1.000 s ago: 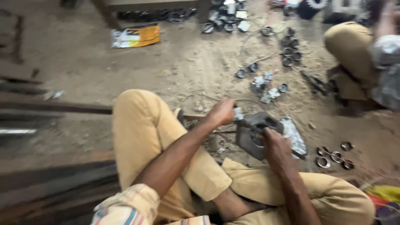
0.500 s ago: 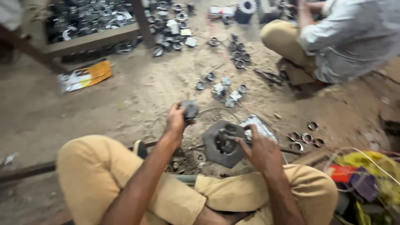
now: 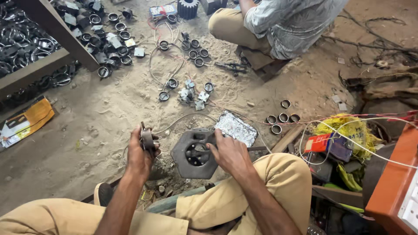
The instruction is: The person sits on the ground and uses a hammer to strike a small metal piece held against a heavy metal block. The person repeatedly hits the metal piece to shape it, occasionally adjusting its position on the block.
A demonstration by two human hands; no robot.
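Note:
I sit on a sandy floor with my knees spread. My left hand (image 3: pixel 138 156) is closed around a small round metal part (image 3: pixel 146 139), held just above the ground. My right hand (image 3: pixel 229 153) grips a thin dark tool (image 3: pixel 210 140) whose tip rests on a dark octagonal metal block (image 3: pixel 188 153) with a round hole in its middle. The block lies on the sand between my legs. A shiny patterned metal plate (image 3: pixel 236 128) lies just behind my right hand.
Several metal rings (image 3: pixel 283 117) lie right of the plate. More rings and small parts (image 3: pixel 188 91) are scattered ahead. Another person (image 3: pixel 278 26) squats at the far side. A wooden shelf (image 3: pixel 35 69) with metal parts stands far left. Wires, yellow cloth (image 3: pixel 344 130) and an orange box (image 3: pixel 392 182) crowd the right.
My left hand has drawn left and slightly down, away from the block, with the round part in it. My right hand stays on the block. The view has tilted and shifted.

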